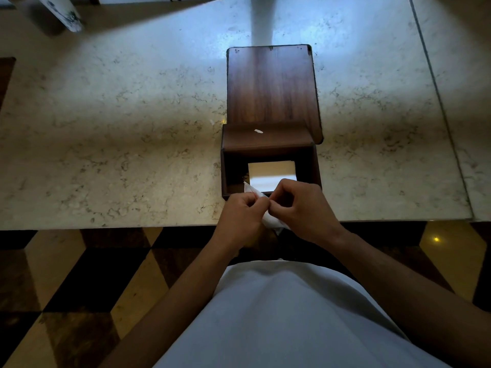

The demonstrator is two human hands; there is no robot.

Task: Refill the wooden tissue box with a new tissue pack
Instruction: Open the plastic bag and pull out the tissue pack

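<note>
Now, your hands: your left hand (243, 212) and right hand (300, 205) meet at the near edge of the table (119, 128), both pinched closed on a small white wrapper (269, 219) held between them.
Wrapper: crumpled, thin, one corner pointing up over the box's near wall; whether it is the new pack's film or a spent one, you cannot tell from this view.
Wooden tissue box (269, 166): sits open-side up just beyond your hands, in the middle of the table.
Inside the box: a pale rectangle (272, 173) shows at the bottom; it may be the dispensing slot or a sheet, unclear.
Lid (271, 86): lies flat on the far side of the box, touching it.
Scrap (258, 131): a white fleck rests on the box's far ledge.
Done, as judged: box opened, lid set aside.
Left, as judged: no full tissue pack is visible, so you likely have yet to seat the pack and close the lid.
</note>
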